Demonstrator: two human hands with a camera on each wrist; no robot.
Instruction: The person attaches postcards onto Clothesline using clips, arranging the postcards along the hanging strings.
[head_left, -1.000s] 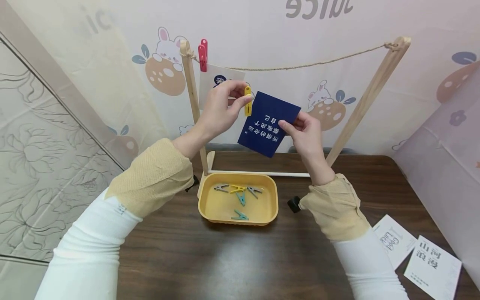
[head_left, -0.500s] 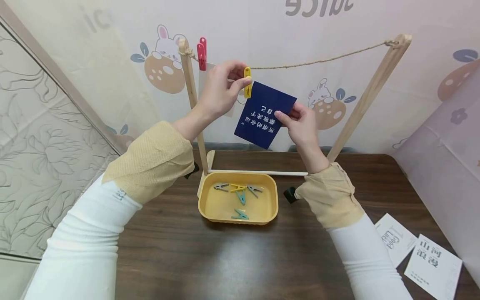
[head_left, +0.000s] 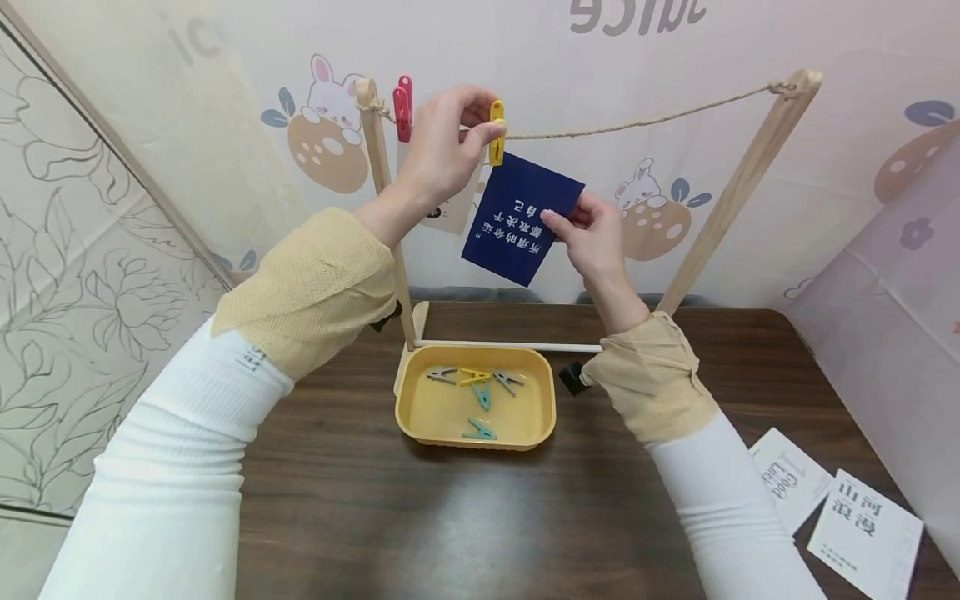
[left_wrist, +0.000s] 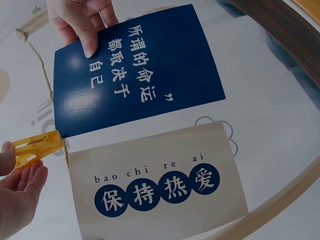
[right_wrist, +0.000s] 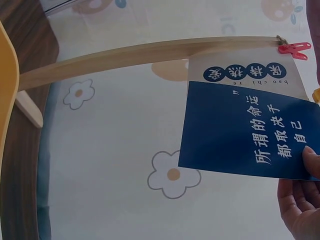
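My left hand (head_left: 438,146) pinches a yellow clothespin (head_left: 497,137) between thumb and fingers at the twine line (head_left: 630,127). In the left wrist view the clothespin's tip meets the twine by a corner of the dark blue card (left_wrist: 190,55); whether it bites the card I cannot tell. My right hand (head_left: 596,237) holds that card by its right edge, thumb in front, fingers behind. The card hangs tilted just under the line. Left of it, a cream card (left_wrist: 160,150) hangs below red clothespins (head_left: 402,112), partly hidden behind my left hand in the head view.
A wooden frame (head_left: 738,187) carries the twine between two posts. Below stands a yellow tray (head_left: 551,400) with several grey, yellow and teal clothespins (head_left: 480,429). Two white cards (head_left: 866,533) lie at the right of the dark table (head_left: 480,517). A printed cloth backdrop rises behind.
Both hands have risen: the left brings the yellow clothespin up to the twine, the right lifts the blue card up and slightly left, under the line.
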